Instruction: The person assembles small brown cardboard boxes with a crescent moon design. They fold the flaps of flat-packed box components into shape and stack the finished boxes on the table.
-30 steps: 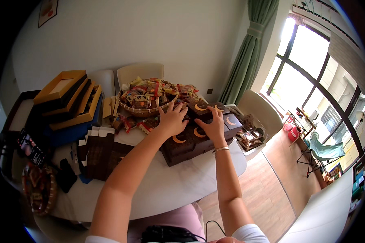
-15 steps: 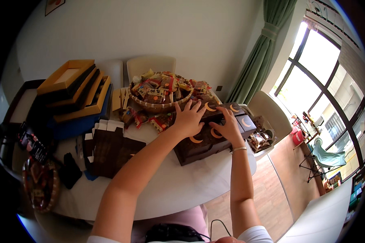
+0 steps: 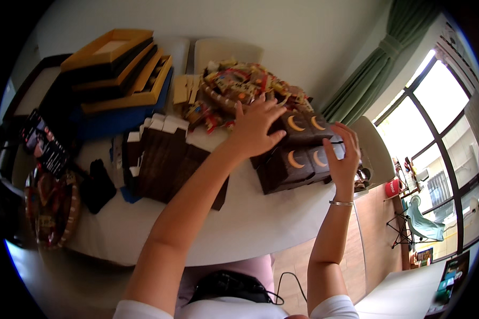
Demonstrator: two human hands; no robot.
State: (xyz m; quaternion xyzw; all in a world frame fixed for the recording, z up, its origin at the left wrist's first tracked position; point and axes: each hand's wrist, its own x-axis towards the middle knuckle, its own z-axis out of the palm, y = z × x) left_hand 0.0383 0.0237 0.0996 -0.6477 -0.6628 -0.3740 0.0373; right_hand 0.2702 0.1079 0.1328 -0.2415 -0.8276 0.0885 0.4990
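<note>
Dark brown small boxes with gold crescent moons (image 3: 287, 173) stand together in a block at the table's right side, some behind others. At the block's left, my left hand (image 3: 256, 127) is held with its fingers spread; its fingertips reach toward the rear boxes. My right hand (image 3: 345, 157) curves along the block's right side, thumb and fingers apart; whether it touches the boxes I cannot tell. Behind my left hand sits a woven basket (image 3: 214, 95) heaped with wrapped snacks (image 3: 245, 80). Folded flat brown cartons with white flaps (image 3: 162, 165) lie left of my left forearm.
At the back left, yellow-and-black box trays (image 3: 120, 66) are stacked on a blue one (image 3: 109, 123). A lit phone (image 3: 45, 142) stands over a smaller snack basket (image 3: 72, 212), beside a black item (image 3: 98, 186). Chairs (image 3: 229, 52) stand behind the table.
The view has shifted, so the table contents sit differently in the picture. My right hand has gone from over the boxes to their right side. My left hand stays spread at their left.
</note>
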